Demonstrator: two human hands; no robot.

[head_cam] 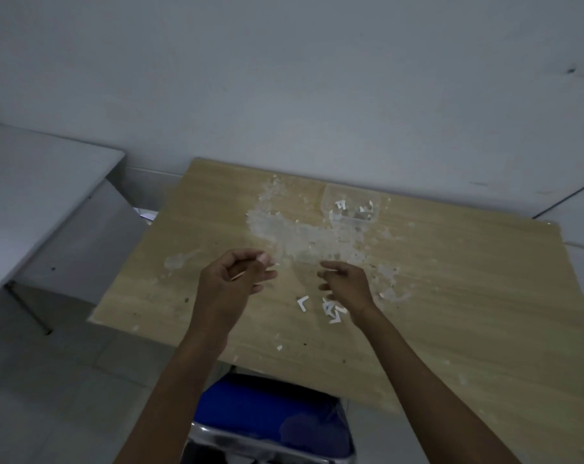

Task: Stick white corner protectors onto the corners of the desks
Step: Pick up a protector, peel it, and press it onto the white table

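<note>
Over a pale wooden desk, seen from the head camera: both bare hands raised side by side above the middle of the top, arms reaching in from the lower edge. Left hand with fingers curled inward and thumb meeting the fingertips, apparently pinching a small white scrap; too blurred to say what. Right hand with fingers loosely bent and slightly spread, thumb apart, a thin pale sliver perhaps touching the fingertips; hold uncertain. Just below and between the hands, lying flat on the wood: one white L-shaped corner protector, and beside the right wrist a small heap of corner protectors. Behind the hands, a broad litter of clear peeled film scraps spread across the desk. Near the far edge, a clear plastic container with several white pieces inside. At the near edge, a blue stool seat with a metal rim. Off to the left, a white table against the wall.
</note>
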